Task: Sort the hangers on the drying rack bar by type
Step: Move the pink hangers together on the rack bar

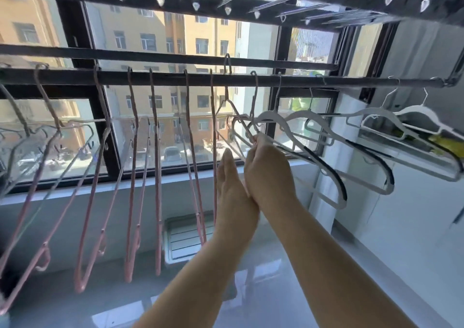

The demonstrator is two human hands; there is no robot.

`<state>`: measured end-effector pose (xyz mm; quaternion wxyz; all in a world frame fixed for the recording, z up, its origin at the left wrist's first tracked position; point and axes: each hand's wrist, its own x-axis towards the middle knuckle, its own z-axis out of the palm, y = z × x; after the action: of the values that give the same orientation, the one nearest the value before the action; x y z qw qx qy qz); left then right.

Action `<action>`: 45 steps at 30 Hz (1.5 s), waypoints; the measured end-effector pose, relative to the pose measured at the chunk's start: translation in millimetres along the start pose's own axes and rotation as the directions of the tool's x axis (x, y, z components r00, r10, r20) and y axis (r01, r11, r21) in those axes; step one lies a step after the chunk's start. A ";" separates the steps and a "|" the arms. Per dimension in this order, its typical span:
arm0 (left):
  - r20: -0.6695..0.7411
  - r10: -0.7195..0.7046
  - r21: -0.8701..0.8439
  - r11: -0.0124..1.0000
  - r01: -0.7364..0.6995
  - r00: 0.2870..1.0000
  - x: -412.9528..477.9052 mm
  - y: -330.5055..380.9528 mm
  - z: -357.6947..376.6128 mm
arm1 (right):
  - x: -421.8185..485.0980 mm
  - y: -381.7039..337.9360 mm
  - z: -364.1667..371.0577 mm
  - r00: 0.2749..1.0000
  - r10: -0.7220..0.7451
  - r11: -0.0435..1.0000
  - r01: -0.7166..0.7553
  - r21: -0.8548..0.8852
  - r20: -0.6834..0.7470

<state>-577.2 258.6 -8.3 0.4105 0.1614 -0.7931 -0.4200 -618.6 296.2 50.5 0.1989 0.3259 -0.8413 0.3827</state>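
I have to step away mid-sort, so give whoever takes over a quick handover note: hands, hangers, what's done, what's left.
Right hand: fingers pinched on a thin pink wire hanger whose hook sits above the bar, apparently lifted off.
Left hand: open, flat, beside the right, holding nothing.
Done: pink hangers grouped on the bar's left stretch; white hangers grouped on the right.
Left: rehang the held pink hanger with the pink group; check the far-left grey ones, which are too blurred to judge.
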 end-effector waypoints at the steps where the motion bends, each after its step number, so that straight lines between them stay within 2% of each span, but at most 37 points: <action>1: -0.032 -0.011 0.028 1.000 0.011 0.999 7.5 -0.6 0.4 | 0.2 4.5 -1.5 1.000 -0.009 1.000 0.010 -0.020 0.009; 3: -0.095 -0.008 0.039 0.999 0.012 0.995 21.1 -0.8 0.7 | 2.0 13.6 -5.5 0.999 -0.020 0.998 0.022 -0.054 0.037; 5: -0.175 -0.005 -0.028 1.000 0.000 0.985 35.4 4.2 1.7 | 5.8 21.5 -12.2 0.997 -0.032 0.997 0.036 -0.068 0.068; 8: -0.256 -0.107 -0.080 0.993 0.089 0.961 55.7 13.6 1.6 | 11.3 32.3 -19.0 0.991 -0.061 0.993 0.072 -0.092 0.116; 11: -0.246 -0.157 -0.003 0.987 0.161 0.956 67.2 12.2 -0.9 | 8.5 43.0 -20.9 0.977 -0.076 0.982 0.107 -0.154 0.197; 16: -0.276 -0.106 0.149 0.977 0.151 0.955 72.7 2.8 -13.6 | -5.8 57.6 -22.4 0.937 -0.028 0.948 0.135 -0.289 0.348; 22: -0.322 -0.046 0.275 0.951 0.140 0.946 71.8 -3.4 -36.1 | -31.8 71.4 -20.2 0.913 -0.036 0.946 0.162 -0.282 0.406; 26: -0.336 -0.038 0.293 0.945 0.143 0.941 70.7 -6.4 -48.5 | -47.3 81.0 -15.4 0.900 -0.042 0.972 0.138 -0.192 0.434; 30: -0.231 -0.020 0.222 0.972 0.073 0.973 52.7 -5.7 -48.0 | -61.1 106.3 -20.6 0.892 -0.035 0.997 0.061 -0.043 0.451; 33: -0.036 -0.030 0.245 0.969 0.038 0.999 31.6 -18.4 -52.7 | -72.4 126.5 -39.2 0.879 -0.031 0.998 0.003 0.060 0.475; 36: 0.121 -0.115 0.319 0.945 0.071 0.986 13.4 -38.6 -62.4 | -78.5 144.4 -59.4 0.856 -0.066 0.995 0.015 0.103 0.513; 38: 0.223 -0.249 0.338 0.926 0.165 0.942 4.9 -46.3 -67.2 | -79.1 156.2 -62.6 0.855 -0.106 0.990 0.042 0.137 0.507; 40: 0.367 -0.343 0.314 0.920 0.232 0.864 -4.8 -50.5 -68.6 | -83.2 167.2 -55.7 0.855 -0.122 0.985 0.042 0.167 0.505; 43: 0.461 -0.396 0.218 0.918 0.331 0.794 -19.4 -56.4 -70.1 | -98.5 186.1 -37.8 0.850 -0.120 0.974 0.000 0.226 0.513; 45: 0.481 -0.409 0.195 0.912 0.360 0.776 -25.6 -59.6 -70.1 | -107.1 195.2 -28.6 0.861 -0.108 0.970 -0.018 0.243 0.496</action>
<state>-511.7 201.1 -47.4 0.0824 0.2211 -0.8418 -0.4856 -677.1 457.3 -94.4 -0.0603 0.4560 -0.8037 0.3774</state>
